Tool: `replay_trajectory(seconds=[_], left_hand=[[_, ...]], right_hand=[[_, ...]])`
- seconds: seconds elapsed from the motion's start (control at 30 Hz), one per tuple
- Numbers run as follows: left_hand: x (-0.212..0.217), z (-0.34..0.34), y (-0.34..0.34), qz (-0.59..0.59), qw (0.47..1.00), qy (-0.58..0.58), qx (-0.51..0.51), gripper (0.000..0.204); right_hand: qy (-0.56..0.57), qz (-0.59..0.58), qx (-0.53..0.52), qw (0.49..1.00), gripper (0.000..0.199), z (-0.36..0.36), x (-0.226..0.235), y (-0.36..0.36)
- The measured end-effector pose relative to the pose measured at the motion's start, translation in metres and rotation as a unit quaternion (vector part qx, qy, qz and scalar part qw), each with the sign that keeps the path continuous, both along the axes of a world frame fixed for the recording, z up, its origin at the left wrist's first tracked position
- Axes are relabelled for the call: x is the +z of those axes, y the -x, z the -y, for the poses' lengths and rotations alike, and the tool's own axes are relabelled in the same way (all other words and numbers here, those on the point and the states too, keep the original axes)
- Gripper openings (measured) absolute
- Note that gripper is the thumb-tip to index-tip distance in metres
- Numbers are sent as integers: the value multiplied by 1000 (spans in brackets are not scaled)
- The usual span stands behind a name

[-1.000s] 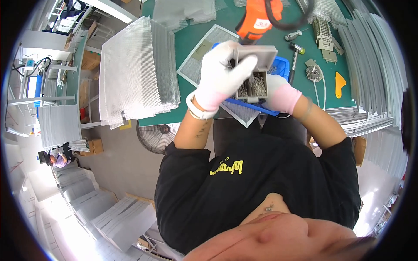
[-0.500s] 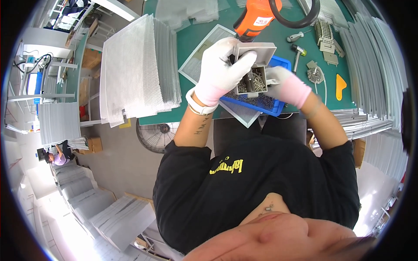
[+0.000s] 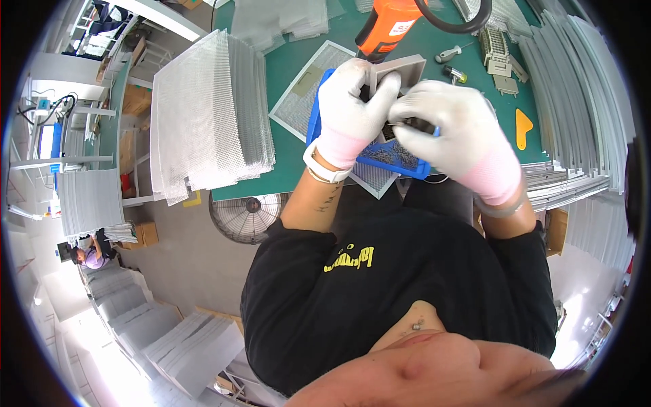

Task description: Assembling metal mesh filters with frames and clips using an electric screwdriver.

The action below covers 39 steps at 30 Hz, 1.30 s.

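Note:
My left hand (image 3: 354, 108), in a white glove with a pink cuff, grips a small grey box with its hinged lid (image 3: 407, 69) raised. My right hand (image 3: 458, 129), gloved alike, is over the box's right side, thumb and fingers curled into a pinch at its opening. Whatever the fingertips hold is hidden, and most of the box's inside is covered. Under both hands lies a blue tray (image 3: 409, 171) with many small dark screws (image 3: 393, 154). Part of a framed mesh panel (image 3: 291, 102) shows beneath the tray.
An orange power tool (image 3: 388, 30) is just beyond the hands, by a black ring-shaped part (image 3: 468, 30). A screwdriver (image 3: 449, 54), a hammer (image 3: 456, 73) and a yellow scraper (image 3: 523, 129) lie right. Mesh sheets (image 3: 196, 115) stack left; grey panels (image 3: 576, 95) stand right.
My right hand has moved from the box's right side up over its opening, covering the screws inside. The blue tray now shows farther left, beside my left hand.

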<state>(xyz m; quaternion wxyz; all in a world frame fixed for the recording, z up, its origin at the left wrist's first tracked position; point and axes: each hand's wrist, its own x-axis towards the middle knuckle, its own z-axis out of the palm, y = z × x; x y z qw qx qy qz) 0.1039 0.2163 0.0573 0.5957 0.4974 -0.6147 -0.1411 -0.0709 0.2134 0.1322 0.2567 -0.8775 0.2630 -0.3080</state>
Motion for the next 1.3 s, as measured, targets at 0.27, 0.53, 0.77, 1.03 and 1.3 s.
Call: replay_trajectory(seconds=[0.27, 0.53, 0.77, 1.03, 1.3], left_hand=[[-7, 1, 4, -48, 999, -2, 25, 20], [-4, -2, 2, -37, 999, -6, 22, 22], [-12, 0, -6, -101, 995, -1, -12, 21], [-6, 1, -12, -121, 992, -33, -33, 14], [-6, -11, -17, -122, 987, -66, -80, 11]], right_hand=[[-26, -1, -61, 998, 12, -9, -16, -10], [-215, 63, -53, 973, 17, -15, -7, -4], [-125, 79, -82, 986, 19, -5, -15, 6], [-136, 6, -12, 991, 29, -3, -27, 6], [70, 46, -1, 997, 110, 17, -59, 25]])
